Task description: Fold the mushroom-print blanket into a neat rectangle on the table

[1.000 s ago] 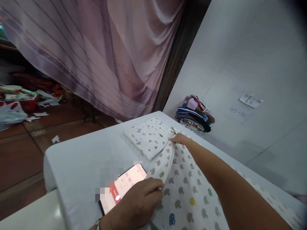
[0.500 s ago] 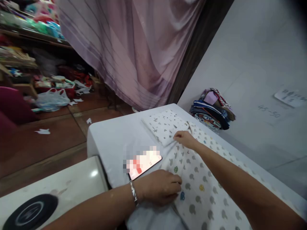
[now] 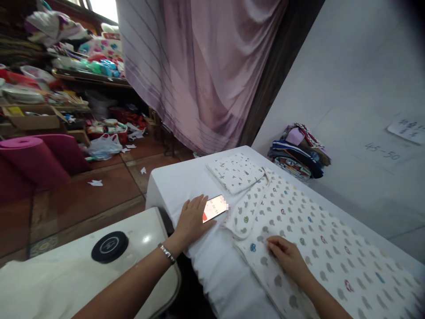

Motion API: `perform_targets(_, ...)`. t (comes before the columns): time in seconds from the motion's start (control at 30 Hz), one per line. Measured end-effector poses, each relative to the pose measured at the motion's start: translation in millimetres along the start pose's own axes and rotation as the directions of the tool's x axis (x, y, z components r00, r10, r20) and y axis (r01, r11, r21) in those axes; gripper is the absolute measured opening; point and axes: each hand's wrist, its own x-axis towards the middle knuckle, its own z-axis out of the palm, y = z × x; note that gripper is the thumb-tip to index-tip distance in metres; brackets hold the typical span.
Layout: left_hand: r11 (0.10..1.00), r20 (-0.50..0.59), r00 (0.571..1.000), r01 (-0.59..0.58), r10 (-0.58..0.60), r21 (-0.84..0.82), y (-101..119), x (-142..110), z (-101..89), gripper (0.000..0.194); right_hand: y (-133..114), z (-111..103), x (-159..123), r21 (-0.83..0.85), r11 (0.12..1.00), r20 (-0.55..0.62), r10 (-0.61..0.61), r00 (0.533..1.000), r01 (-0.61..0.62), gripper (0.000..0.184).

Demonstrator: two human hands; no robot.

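Observation:
My left hand [image 3: 191,218], with a silver bracelet at its wrist, grips the left end of a lit smartphone [image 3: 215,207] on the white sheet. The fingers lie over its far side and the thumb along its near side. My right hand [image 3: 288,257] is loosely closed just over a white cloth [image 3: 312,230] printed with grey mushroom-like shapes and a few coloured ones. Nothing shows between its fingertips. A turned-over flap [image 3: 249,212] with a piped edge lies beyond it. Past the flap is a folded white cloth [image 3: 235,173] with small dark prints.
Left of the bed stands a cream-topped surface [image 3: 146,266] bearing a round black disc [image 3: 109,246]. Folded clothes [image 3: 295,153] are stacked against the wall. A pink curtain [image 3: 206,79] hangs behind. Pink rolled mats [image 3: 33,159] and cluttered shelves fill the left.
My left hand has left the patterned cloth and reached the phone. My right hand has drawn back from beside the folded cloth, and the flap now lies turned over. The view has swung left.

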Motion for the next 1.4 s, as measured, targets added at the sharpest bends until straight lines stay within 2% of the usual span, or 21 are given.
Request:
perform_targets(0.17, 0.993, 0.068, 0.995, 0.073, -0.079, 0.093, 13, 10, 0.9, 0.069, 35, 1, -28, 0.032, 0.999, -0.083, -0.021, 0.996, 0.024, 0.029)
perform_targets(0.3, 0.992, 0.062, 0.996, 0.061, -0.068, 0.109, 12, 16, 7.5, 0.066, 45, 6, -36, 0.062, 0.996, -0.113, -0.051, 0.992, 0.058, 0.028)
perform_targets(0.47, 0.991, 0.041, 0.998, 0.047, -0.052, 0.124, 1, 16, 15.9, 0.068, 51, 12, -36, 0.095, 0.992, -0.152, -0.071, 0.986, 0.086, 0.028)
perform_targets(0.6, 0.987, 0.072, 0.994, 0.068, -0.079, 0.146, -22, 24, 18.5, 0.069, 59, 14, -35, 0.119, 0.988, -0.154, -0.081, 0.985, 0.1, 0.028)
perform_targets(0.73, 0.979, 0.072, 0.992, 0.092, -0.106, 0.184, -62, 45, 15.3, 0.069, 67, 16, -34, 0.127, 0.987, -0.141, -0.086, 0.986, 0.104, 0.025)
perform_targets(0.9, 0.972, 0.078, 0.991, 0.089, -0.109, 0.218, -109, 73, -2.2, 0.071, 67, 18, -33, 0.148, 0.982, -0.136, -0.093, 0.986, 0.114, 0.022)
perform_targets(1.0, 0.968, 0.078, 0.987, 0.123, -0.143, 0.218, -114, 85, -17.0, 0.072, 63, 17, -33, 0.16, 0.98, -0.143, -0.098, 0.985, 0.12, 0.021)
perform_targets(1.07, 0.967, 0.046, 0.985, 0.153, -0.166, 0.201, -101, 89, -23.9, 0.07, 62, 17, -32, 0.163, 0.979, -0.144, -0.103, 0.984, 0.126, 0.02)
perform_targets(1.13, 0.98, 0.01, 0.99, 0.134, -0.137, 0.147, -72, 90, -25.4, 0.065, 60, 18, -32, 0.164, 0.978, -0.151, -0.102, 0.983, 0.126, 0.02)
perform_targets(1.27, 0.997, 0.052, 0.996, -0.066, 0.068, -0.042, 20, 78, -13.0, 0.043, 59, 20, -32, 0.178, 0.98, -0.149, -0.064, 0.987, 0.09, 0.021)
perform_targets(1.33, 0.977, 0.131, 0.972, -0.18, 0.194, -0.113, 67, 68, -3.0, 0.033, 58, 18, -30, 0.214, 0.976, -0.127, -0.005, 0.992, 0.032, 0.022)
perform_targets(1.4, 0.949, 0.218, 0.927, -0.275, 0.304, -0.154, 103, 60, 7.7, 0.029, 56, 12, -23, 0.279, 0.96, -0.08, 0.054, 0.995, -0.03, 0.024)
